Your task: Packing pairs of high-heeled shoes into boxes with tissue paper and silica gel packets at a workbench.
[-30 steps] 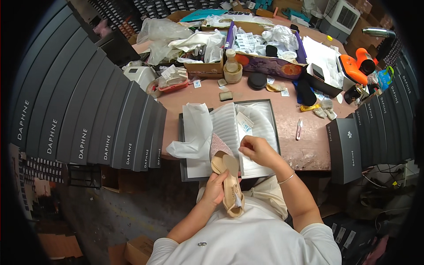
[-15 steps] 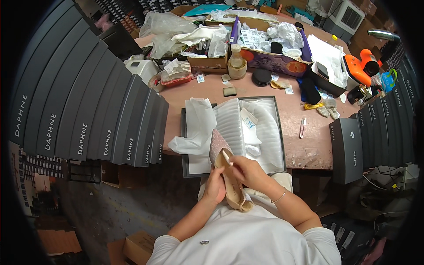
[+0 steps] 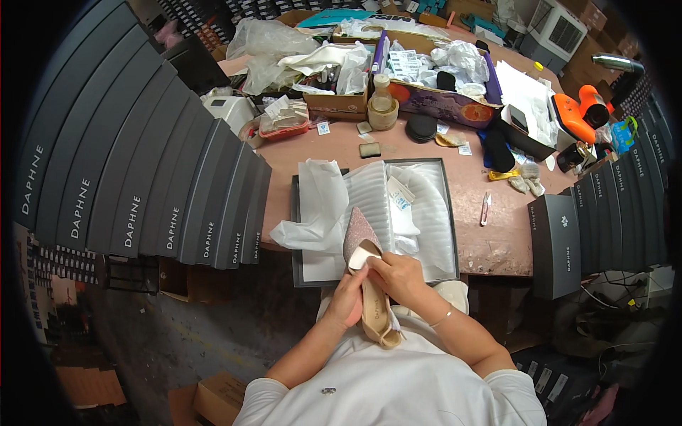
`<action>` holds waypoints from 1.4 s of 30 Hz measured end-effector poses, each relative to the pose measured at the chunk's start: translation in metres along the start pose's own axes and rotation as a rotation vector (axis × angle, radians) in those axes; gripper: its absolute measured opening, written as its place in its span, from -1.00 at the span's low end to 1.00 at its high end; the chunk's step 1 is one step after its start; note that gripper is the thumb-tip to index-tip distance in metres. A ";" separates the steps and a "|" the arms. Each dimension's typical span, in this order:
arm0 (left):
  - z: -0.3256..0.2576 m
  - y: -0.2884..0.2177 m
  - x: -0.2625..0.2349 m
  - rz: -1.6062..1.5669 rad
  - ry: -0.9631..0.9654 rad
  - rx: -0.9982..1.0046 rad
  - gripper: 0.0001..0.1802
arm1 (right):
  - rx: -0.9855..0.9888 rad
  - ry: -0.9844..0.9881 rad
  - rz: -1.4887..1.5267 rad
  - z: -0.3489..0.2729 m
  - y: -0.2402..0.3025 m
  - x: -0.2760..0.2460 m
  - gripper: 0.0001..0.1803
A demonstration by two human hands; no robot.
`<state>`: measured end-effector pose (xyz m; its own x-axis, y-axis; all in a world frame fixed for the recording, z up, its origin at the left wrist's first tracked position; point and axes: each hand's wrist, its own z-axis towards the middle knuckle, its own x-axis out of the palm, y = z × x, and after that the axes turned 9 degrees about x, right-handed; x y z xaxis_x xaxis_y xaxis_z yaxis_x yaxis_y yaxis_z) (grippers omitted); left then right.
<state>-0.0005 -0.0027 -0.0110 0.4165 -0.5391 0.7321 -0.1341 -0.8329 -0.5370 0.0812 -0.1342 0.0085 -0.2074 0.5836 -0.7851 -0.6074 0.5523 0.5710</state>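
Note:
A pointed, glittery pink flat shoe (image 3: 361,231) with a beige lining is held toe-away over the near edge of an open grey shoe box (image 3: 452,234). My left hand (image 3: 345,298) wraps round the shoe's left side, thumb near the opening. Pinched at the mouth of the toe by my right hand (image 3: 399,275) is a small white piece (image 3: 361,255), whose material I cannot make out. White tissue paper (image 3: 320,202) spills over the box's left side. Ribbed white foam wrap (image 3: 369,192) and a white tag (image 3: 400,192) lie inside the box.
Tall stacks of dark grey shoe boxes (image 3: 142,149) stand at left and right (image 3: 554,241). Small scissors or a cutter (image 3: 486,209) lie right of the open box. Behind it are a sponge block (image 3: 369,150), a round black tin (image 3: 421,128), a bottle (image 3: 382,103) and cartons of crumpled paper (image 3: 455,99).
The white piece, seen edge-on before, now shows its broad face at the toe opening. My right hand has turned and moved slightly lower, close to my left thumb.

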 end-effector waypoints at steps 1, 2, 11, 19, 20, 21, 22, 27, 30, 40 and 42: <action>-0.001 0.003 0.002 0.023 0.001 0.019 -0.54 | 0.043 0.064 0.035 0.004 -0.001 0.002 -0.80; -0.002 0.006 0.003 0.045 0.001 0.038 -0.53 | 0.085 0.128 0.070 0.009 -0.001 0.002 -0.78; 0.013 -0.006 -0.011 -0.006 -0.034 -0.144 -0.50 | 0.485 0.362 -0.360 0.066 -0.104 0.021 -0.12; 0.022 -0.014 -0.001 -0.084 0.010 -0.179 -0.39 | 0.498 0.491 -0.411 0.080 -0.099 0.040 -0.10; 0.022 -0.011 -0.003 -0.059 -0.005 -0.169 -0.40 | 0.512 0.419 -0.344 0.077 -0.100 0.037 -0.15; 0.023 -0.011 -0.005 -0.038 -0.023 -0.147 -0.41 | 0.513 0.349 -0.278 0.076 -0.101 0.034 -0.21; 0.024 -0.011 -0.006 -0.043 -0.014 -0.142 -0.41 | 0.512 0.279 -0.211 0.075 -0.102 0.030 -0.26; 0.028 -0.012 -0.011 -0.160 0.102 -0.111 -0.39 | 0.309 -0.016 0.350 0.044 -0.070 -0.010 -0.52; 0.015 -0.016 0.011 -0.179 0.090 -0.118 -0.33 | 0.045 0.073 0.322 0.034 -0.006 -0.039 -0.60; 0.006 -0.009 -0.003 -0.010 -0.026 -0.084 -0.36 | 0.068 0.048 0.128 0.039 -0.021 -0.015 -0.29; 0.007 -0.016 0.002 -0.029 -0.094 -0.106 -0.35 | 0.286 0.272 0.027 0.030 -0.052 -0.034 -0.35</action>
<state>0.0084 0.0101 -0.0040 0.5035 -0.5044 0.7015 -0.2126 -0.8592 -0.4653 0.1430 -0.1646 0.0123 -0.4393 0.4425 -0.7818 -0.3684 0.7049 0.6061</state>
